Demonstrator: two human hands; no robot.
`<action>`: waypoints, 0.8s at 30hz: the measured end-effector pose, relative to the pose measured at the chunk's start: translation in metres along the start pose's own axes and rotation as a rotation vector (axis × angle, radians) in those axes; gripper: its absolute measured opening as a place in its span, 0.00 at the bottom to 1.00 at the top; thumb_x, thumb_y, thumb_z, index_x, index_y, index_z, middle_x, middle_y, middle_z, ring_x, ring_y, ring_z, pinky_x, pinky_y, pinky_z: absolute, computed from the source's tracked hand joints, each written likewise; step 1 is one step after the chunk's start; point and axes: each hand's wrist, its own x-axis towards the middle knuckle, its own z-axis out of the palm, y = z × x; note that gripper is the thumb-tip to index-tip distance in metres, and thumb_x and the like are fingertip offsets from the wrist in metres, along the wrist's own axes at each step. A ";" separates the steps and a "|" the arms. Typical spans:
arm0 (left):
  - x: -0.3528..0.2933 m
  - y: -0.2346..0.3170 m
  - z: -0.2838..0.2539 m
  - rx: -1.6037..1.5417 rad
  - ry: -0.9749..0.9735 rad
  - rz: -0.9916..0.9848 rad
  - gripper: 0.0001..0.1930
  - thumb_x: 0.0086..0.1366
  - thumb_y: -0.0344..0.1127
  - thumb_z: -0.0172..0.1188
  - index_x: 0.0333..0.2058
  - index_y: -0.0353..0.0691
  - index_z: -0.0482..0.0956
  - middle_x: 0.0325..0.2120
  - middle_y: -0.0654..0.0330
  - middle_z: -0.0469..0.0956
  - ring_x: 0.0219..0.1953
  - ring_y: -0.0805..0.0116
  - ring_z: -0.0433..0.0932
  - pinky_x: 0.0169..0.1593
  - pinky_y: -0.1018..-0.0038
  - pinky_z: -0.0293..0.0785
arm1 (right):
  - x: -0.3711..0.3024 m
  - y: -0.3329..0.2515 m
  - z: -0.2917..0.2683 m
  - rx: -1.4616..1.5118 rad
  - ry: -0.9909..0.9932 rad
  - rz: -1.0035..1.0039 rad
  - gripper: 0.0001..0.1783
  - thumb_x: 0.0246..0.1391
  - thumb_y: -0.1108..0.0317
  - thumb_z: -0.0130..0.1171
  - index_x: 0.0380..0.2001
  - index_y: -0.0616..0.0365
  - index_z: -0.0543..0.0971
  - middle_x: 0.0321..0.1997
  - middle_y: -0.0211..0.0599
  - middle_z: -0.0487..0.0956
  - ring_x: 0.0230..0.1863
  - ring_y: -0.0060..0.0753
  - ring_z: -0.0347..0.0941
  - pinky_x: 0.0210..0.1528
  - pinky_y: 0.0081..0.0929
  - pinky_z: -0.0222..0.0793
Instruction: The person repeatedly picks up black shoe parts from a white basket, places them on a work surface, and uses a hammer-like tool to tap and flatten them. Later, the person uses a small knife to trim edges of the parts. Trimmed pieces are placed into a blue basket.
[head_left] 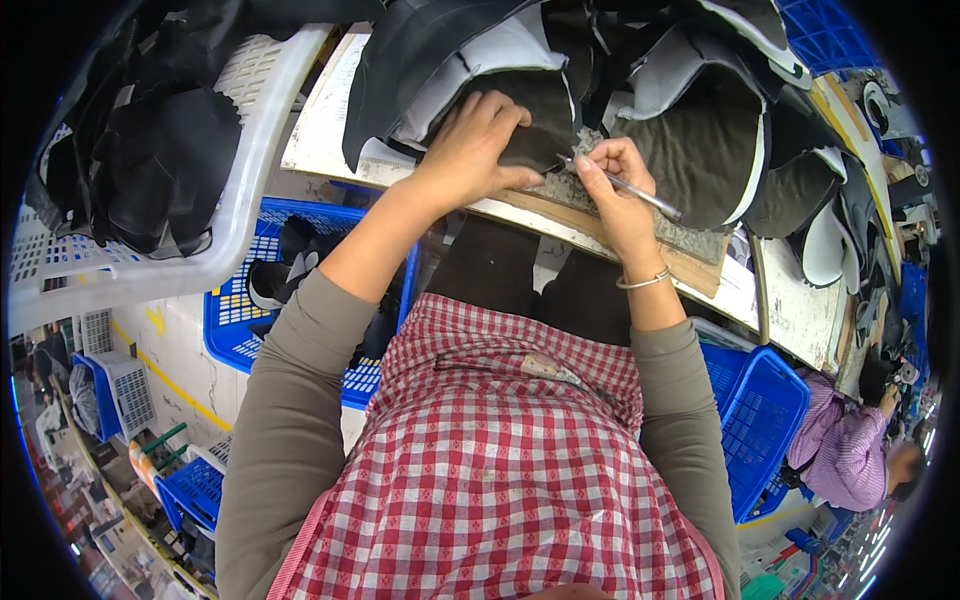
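Note:
My right hand [618, 185] grips a slim silver pen [650, 200], its tip at the near edge of a dark piece of shoe material [540, 112]. My left hand [475, 150] lies on that same piece, fingers apart and thumb stretched toward the pen's tip. Around the piece runs a pale grey-white lining [490, 52]. Just right of my right hand lies another dark, wrinkled piece [690, 145] with a white edge. Beneath the work, a worn board [690, 258] sits along the near edge of the white table [320, 130].
A white perforated basket [235, 215] at the left holds stacked black pieces [165, 150]. Below it stands a blue basket [225, 320] with more pieces, and another blue basket [770, 425] is at my right. More black pieces [415, 65] cover the table's far side. A person in a checked top [850, 455] sits at the far right.

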 end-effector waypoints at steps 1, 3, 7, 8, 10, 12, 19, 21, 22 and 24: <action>0.004 -0.004 0.004 -0.045 0.026 -0.044 0.25 0.53 0.39 0.74 0.49 0.41 0.77 0.47 0.56 0.73 0.55 0.52 0.71 0.59 0.61 0.70 | 0.001 0.002 0.002 0.006 -0.015 0.021 0.09 0.63 0.70 0.66 0.37 0.59 0.74 0.31 0.24 0.78 0.32 0.10 0.70 0.36 0.14 0.67; 0.010 -0.012 0.011 -0.141 0.053 -0.169 0.16 0.58 0.29 0.67 0.46 0.39 0.79 0.43 0.56 0.77 0.50 0.52 0.77 0.55 0.63 0.73 | 0.005 0.003 0.007 0.034 -0.047 0.042 0.10 0.62 0.70 0.67 0.35 0.59 0.74 0.30 0.24 0.78 0.31 0.10 0.70 0.36 0.14 0.67; 0.011 -0.021 0.019 -0.057 0.181 -0.122 0.15 0.59 0.33 0.69 0.45 0.39 0.81 0.44 0.56 0.80 0.47 0.48 0.80 0.49 0.60 0.76 | 0.010 0.002 0.016 -0.074 0.025 0.008 0.13 0.59 0.68 0.70 0.30 0.59 0.74 0.24 0.25 0.78 0.28 0.11 0.70 0.32 0.18 0.68; 0.010 -0.021 0.021 -0.057 0.157 -0.184 0.15 0.59 0.32 0.68 0.46 0.41 0.81 0.45 0.57 0.80 0.49 0.50 0.79 0.51 0.59 0.77 | 0.010 0.002 0.018 -0.143 0.046 0.009 0.14 0.59 0.67 0.70 0.30 0.60 0.74 0.24 0.25 0.78 0.27 0.12 0.70 0.31 0.18 0.68; 0.010 -0.019 0.022 -0.066 0.127 -0.219 0.15 0.60 0.31 0.65 0.46 0.46 0.81 0.47 0.60 0.78 0.53 0.52 0.78 0.54 0.58 0.77 | 0.011 0.003 0.021 -0.292 0.105 0.009 0.15 0.60 0.66 0.69 0.28 0.60 0.73 0.23 0.26 0.78 0.27 0.13 0.70 0.30 0.19 0.68; 0.010 -0.017 0.021 -0.064 0.136 -0.239 0.15 0.58 0.31 0.66 0.45 0.45 0.82 0.45 0.61 0.79 0.51 0.52 0.79 0.52 0.59 0.77 | 0.012 0.004 0.023 -0.364 0.124 -0.011 0.16 0.60 0.65 0.69 0.27 0.60 0.73 0.22 0.29 0.77 0.25 0.15 0.70 0.28 0.21 0.67; 0.006 -0.014 0.022 -0.029 0.192 -0.217 0.16 0.54 0.27 0.68 0.44 0.42 0.82 0.42 0.58 0.81 0.46 0.50 0.80 0.49 0.61 0.76 | 0.015 0.010 0.021 -0.365 0.068 -0.020 0.17 0.59 0.63 0.69 0.25 0.60 0.74 0.22 0.32 0.78 0.23 0.21 0.71 0.27 0.25 0.69; 0.006 -0.016 0.023 -0.024 0.194 -0.217 0.17 0.53 0.27 0.68 0.44 0.42 0.82 0.42 0.58 0.81 0.47 0.50 0.80 0.49 0.61 0.77 | 0.015 0.011 0.021 -0.350 0.071 -0.023 0.16 0.59 0.63 0.69 0.26 0.60 0.75 0.22 0.32 0.78 0.24 0.20 0.71 0.27 0.24 0.68; 0.007 -0.016 0.024 -0.022 0.199 -0.215 0.17 0.53 0.26 0.67 0.44 0.42 0.82 0.42 0.59 0.81 0.47 0.50 0.80 0.49 0.61 0.77 | 0.015 0.012 0.021 -0.359 0.081 -0.026 0.16 0.59 0.64 0.69 0.26 0.60 0.75 0.22 0.31 0.78 0.24 0.19 0.71 0.27 0.24 0.68; 0.009 -0.013 0.021 -0.013 0.187 -0.218 0.17 0.54 0.27 0.68 0.44 0.42 0.82 0.42 0.58 0.80 0.47 0.50 0.80 0.50 0.60 0.76 | 0.014 0.012 0.021 -0.345 0.085 -0.038 0.15 0.60 0.65 0.69 0.26 0.60 0.74 0.22 0.29 0.77 0.24 0.16 0.70 0.27 0.22 0.67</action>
